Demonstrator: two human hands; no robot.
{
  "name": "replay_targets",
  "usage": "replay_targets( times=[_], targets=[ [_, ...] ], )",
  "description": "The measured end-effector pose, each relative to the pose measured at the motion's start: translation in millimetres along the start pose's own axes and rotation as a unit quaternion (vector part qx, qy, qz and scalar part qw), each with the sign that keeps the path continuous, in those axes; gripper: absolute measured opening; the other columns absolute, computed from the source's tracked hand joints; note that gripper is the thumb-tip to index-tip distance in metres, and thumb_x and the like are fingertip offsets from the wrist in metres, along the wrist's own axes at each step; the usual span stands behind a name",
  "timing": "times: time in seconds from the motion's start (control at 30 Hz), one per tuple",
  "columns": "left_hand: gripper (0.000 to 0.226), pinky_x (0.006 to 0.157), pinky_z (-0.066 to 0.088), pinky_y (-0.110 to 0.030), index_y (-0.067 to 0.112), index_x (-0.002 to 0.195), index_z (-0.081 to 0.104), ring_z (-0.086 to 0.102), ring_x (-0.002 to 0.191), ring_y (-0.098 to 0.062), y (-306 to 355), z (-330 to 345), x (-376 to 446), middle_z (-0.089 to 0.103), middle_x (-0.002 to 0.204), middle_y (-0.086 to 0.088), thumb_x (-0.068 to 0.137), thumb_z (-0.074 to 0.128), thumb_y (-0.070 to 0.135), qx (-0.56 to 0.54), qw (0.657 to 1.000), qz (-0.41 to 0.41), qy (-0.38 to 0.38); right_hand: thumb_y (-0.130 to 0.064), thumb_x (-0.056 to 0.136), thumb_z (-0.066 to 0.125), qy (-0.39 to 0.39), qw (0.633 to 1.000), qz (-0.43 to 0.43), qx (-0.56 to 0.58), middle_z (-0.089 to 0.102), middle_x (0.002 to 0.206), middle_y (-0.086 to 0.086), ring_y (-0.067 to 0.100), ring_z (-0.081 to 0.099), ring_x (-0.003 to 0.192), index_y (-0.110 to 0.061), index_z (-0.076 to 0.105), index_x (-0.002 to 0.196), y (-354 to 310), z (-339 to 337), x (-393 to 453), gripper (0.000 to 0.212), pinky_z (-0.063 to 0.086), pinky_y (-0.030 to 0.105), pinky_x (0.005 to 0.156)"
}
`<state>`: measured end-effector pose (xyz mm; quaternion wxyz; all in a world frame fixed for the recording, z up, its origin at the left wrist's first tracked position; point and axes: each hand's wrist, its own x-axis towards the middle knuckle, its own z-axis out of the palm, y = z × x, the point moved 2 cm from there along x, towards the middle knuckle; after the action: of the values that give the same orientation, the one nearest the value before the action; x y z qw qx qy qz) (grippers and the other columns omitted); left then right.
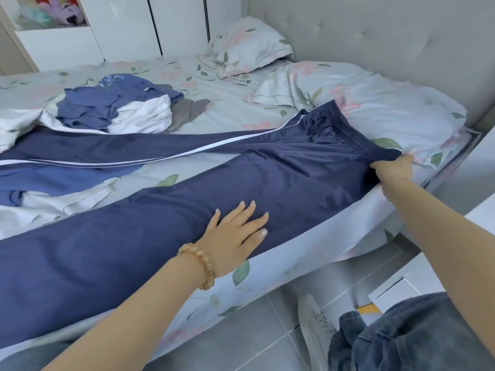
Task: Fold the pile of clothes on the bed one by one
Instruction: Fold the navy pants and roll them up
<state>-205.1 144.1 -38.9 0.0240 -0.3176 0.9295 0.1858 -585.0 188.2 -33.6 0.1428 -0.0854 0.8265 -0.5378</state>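
Navy track trousers (166, 210) with a white side stripe lie spread along the near edge of the bed (219, 108), waistband to the right, legs apart. My left hand (235, 231), wearing a bead bracelet, presses flat with straight fingers on the near leg. My right hand (392, 168) pinches the near corner of the elastic waistband at the bed's right edge. A pile of blue and white clothes (117, 108) sits crumpled further back on the left, and more blue and white garments (56, 191) lie under the far trouser leg.
Two floral pillows (249, 46) lie by the padded headboard (375, 36). White wardrobe doors (128, 28) stand behind the bed. A grey tiled floor (257, 341), a white shoe (316, 330) and a white cabinet (401, 287) are at the lower right.
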Motion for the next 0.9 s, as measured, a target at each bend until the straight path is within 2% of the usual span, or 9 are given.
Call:
replay_targets(
  times=[0.1, 0.17, 0.2, 0.27, 0.33, 0.43, 0.7, 0.8, 0.9],
  targets=[
    [0.048, 0.117, -0.009, -0.05, 0.046, 0.149, 0.009, -0.014, 0.145, -0.003, -20, -4, 1, -0.009, 0.159, 0.018, 0.102, 0.011, 0.047, 0.054, 0.996, -0.06, 0.044, -0.013, 0.081, 0.063, 0.024, 0.987, -0.038, -0.156, 0.023, 0.151, 0.02, 0.038, 0.035, 0.131, 0.001, 0.018, 0.146, -13, 11, -23, 0.081, 0.038, 0.043, 0.104],
    [0.051, 0.117, -0.01, -0.052, 0.046, 0.149, -0.001, -0.015, 0.146, -0.006, -43, -3, -1, -0.014, 0.159, 0.015, 0.1, 0.011, 0.051, 0.08, 0.989, -0.119, 0.044, -0.018, 0.078, 0.06, 0.038, 0.947, -0.185, -0.26, 0.028, 0.146, 0.022, 0.041, 0.035, 0.128, 0.004, 0.034, 0.137, -21, 23, -48, 0.068, 0.036, 0.048, 0.104],
    [0.052, 0.116, -0.01, -0.053, 0.046, 0.149, -0.006, -0.016, 0.146, -0.007, -55, -3, -2, -0.016, 0.159, 0.015, 0.1, 0.01, 0.053, 0.081, 0.986, -0.14, 0.044, -0.021, 0.079, 0.059, 0.011, 0.918, -0.282, -0.278, 0.034, 0.143, 0.023, 0.042, 0.038, 0.126, 0.004, 0.043, 0.129, -26, 33, -64, 0.058, 0.036, 0.049, 0.103],
    [0.054, 0.117, -0.009, -0.053, 0.046, 0.148, -0.009, -0.016, 0.146, -0.007, -75, -3, -4, -0.017, 0.158, 0.015, 0.098, 0.01, 0.055, 0.083, 0.982, -0.158, 0.056, -0.026, 0.091, 0.056, -0.137, 0.846, -0.423, -0.293, 0.038, 0.148, 0.02, 0.038, 0.036, 0.134, 0.0, 0.05, 0.132, -29, 58, -99, 0.049, 0.029, 0.046, 0.111],
    [0.055, 0.117, -0.009, -0.053, 0.048, 0.148, -0.007, -0.016, 0.146, -0.008, -90, -5, -7, -0.017, 0.158, 0.015, 0.097, 0.01, 0.057, 0.083, 0.978, -0.177, 0.077, -0.04, 0.1, 0.043, -0.276, 0.747, -0.49, -0.355, 0.025, 0.158, 0.008, 0.026, 0.021, 0.147, -0.014, 0.036, 0.148, -21, 85, -137, 0.055, 0.017, 0.043, 0.119],
    [0.058, 0.117, -0.009, -0.052, 0.048, 0.148, -0.006, -0.013, 0.147, -0.011, -116, -12, -15, -0.014, 0.159, 0.014, 0.095, 0.011, 0.063, 0.072, 0.965, -0.235, 0.096, -0.067, 0.091, 0.008, -0.331, 0.649, -0.507, -0.46, 0.003, 0.163, -0.006, 0.017, 0.002, 0.15, -0.031, 0.008, 0.155, 0, 119, -170, 0.073, 0.004, 0.044, 0.121],
    [0.055, 0.119, -0.007, -0.045, 0.037, 0.152, 0.007, -0.006, 0.148, -0.009, -164, -36, -5, -0.002, 0.161, 0.009, 0.1, 0.015, 0.052, 0.026, 0.963, -0.244, 0.111, -0.055, 0.1, 0.015, -0.348, 0.661, -0.473, -0.467, -0.007, 0.162, -0.007, 0.013, -0.008, 0.149, -0.034, 0.0, 0.154, -15, 167, -170, 0.06, -0.004, 0.042, 0.121],
    [0.055, 0.118, -0.011, -0.047, 0.04, 0.152, 0.003, -0.012, 0.147, -0.01, -178, -43, 4, -0.009, 0.161, 0.008, 0.099, 0.012, 0.054, 0.024, 0.962, -0.256, 0.095, -0.054, 0.101, 0.017, -0.362, 0.677, -0.443, -0.463, -0.006, 0.162, -0.006, 0.015, -0.008, 0.149, -0.033, 0.003, 0.155, -29, 194, -170, 0.06, -0.004, 0.043, 0.121],
    [0.055, 0.117, -0.012, -0.048, 0.045, 0.15, 0.001, -0.014, 0.147, -0.01, -183, -42, 10, -0.013, 0.16, 0.01, 0.098, 0.01, 0.057, 0.043, 0.959, -0.26, 0.104, -0.042, 0.1, 0.04, -0.324, 0.731, -0.456, -0.39, 0.032, 0.153, 0.002, 0.025, 0.025, 0.142, -0.019, 0.038, 0.145, -50, 224, -175, 0.05, 0.025, 0.039, 0.114]
  ],
)
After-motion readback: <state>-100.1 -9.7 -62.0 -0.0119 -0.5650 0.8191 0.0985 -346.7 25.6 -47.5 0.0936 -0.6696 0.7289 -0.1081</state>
